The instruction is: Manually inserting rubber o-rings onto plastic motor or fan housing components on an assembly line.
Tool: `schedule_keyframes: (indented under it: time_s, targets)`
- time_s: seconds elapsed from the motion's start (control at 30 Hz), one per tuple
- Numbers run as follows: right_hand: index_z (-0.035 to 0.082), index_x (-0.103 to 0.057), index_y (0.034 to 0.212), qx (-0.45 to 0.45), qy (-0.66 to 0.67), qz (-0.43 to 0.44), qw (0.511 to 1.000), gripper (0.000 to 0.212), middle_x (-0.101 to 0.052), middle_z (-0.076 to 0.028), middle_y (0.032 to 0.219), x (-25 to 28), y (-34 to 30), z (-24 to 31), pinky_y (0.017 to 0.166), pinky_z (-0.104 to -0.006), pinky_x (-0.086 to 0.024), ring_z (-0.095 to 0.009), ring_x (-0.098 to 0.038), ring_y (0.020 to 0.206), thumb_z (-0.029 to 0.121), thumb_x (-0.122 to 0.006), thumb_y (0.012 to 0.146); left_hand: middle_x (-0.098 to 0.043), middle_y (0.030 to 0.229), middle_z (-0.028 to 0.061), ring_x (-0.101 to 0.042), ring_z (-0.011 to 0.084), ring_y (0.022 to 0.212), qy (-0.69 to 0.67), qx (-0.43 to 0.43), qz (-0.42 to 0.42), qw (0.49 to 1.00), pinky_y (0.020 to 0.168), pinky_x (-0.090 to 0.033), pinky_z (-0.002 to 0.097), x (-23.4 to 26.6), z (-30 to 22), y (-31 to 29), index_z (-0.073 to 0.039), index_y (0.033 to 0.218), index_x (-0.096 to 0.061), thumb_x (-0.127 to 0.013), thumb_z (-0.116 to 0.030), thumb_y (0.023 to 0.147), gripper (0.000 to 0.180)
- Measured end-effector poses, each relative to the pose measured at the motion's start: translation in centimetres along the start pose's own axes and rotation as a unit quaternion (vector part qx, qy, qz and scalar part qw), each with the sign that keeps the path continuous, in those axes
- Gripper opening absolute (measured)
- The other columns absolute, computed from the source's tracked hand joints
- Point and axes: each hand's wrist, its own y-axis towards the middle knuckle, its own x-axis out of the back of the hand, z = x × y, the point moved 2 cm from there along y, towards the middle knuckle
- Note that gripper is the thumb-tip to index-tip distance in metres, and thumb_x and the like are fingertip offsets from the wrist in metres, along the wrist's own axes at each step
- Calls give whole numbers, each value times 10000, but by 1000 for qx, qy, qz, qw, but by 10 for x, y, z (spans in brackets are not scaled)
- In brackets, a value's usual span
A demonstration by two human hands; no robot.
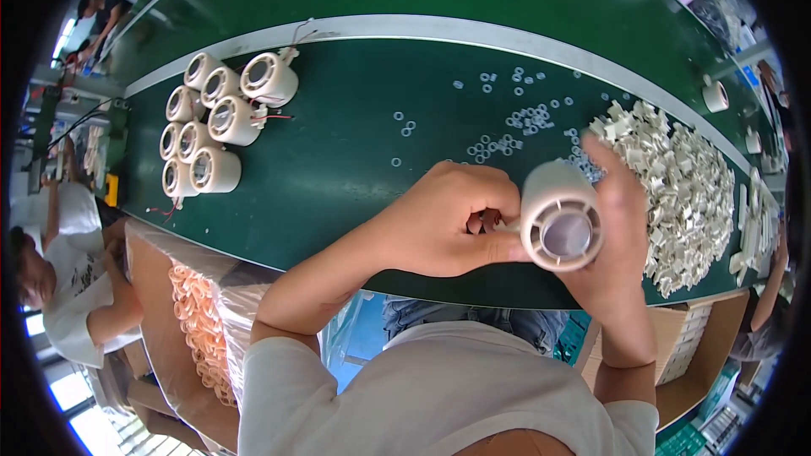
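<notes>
Above the near edge of the green table, my right hand [621, 241] is wrapped round the right side of a cream plastic cylindrical housing [562, 211]. Its spoked ring and round grey centre face me; that hand is partly blurred. Against the housing's left side, my left hand [460, 219] is closed, its fingers curled and its thumb tip at the housing wall. A small pale bit shows by the thumb, but what these fingers pinch is mostly hidden. Small clear rings [530, 121] lie scattered just beyond both hands.
Several similar housings [215, 171] stand grouped at left, some with red wires. A heap of small cream plastic pieces [684, 194] covers the right side. Below left, a plastic-lined carton [152, 287] holds orange rings. Another carton [718, 342] is at lower right. Other people work on both sides.
</notes>
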Motion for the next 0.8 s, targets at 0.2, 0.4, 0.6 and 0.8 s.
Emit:
schedule_keyframes:
  time_s: [0.2,0.4,0.6,0.8]
  targets:
    - [145,-579,1178,29,-35,115,992,635,-609,-75,1063,-13,67,-47,706,-294,-511,-208,-622,853,136,-809,586,-594,1059,99,-545,206,838,270,42,-130,953,767,-431,294,65,-15,-15,-49,1168,-551,-752,-181,700,526]
    - [124,-489,1226,-178,-230,-60,955,613,-592,-115,1135,12,167,-228,793,-343,-485,-247,-607,949,466,-681,756,-554,1172,120,-457,301,1107,652,256,-328,634,947,-350,371,158,43,-49,-83,1235,-516,-708,-289,718,589]
    - [92,-466,1257,-183,-521,41,833,478,-481,-142,1267,22,137,-235,823,-418,-482,-354,-556,1023,301,-577,842,-602,1033,111,-543,268,925,605,271,-323,675,827,-421,363,152,47,-35,-70,1171,-553,-762,-261,650,593]
    - [8,-627,1079,-224,14,247,943,304,-635,-118,916,-5,36,-65,703,-316,-457,-228,-580,751,243,-515,922,-572,736,60,-544,230,660,462,44,-304,832,592,-427,305,56,-6,-6,-72,983,-584,-819,-200,498,554]
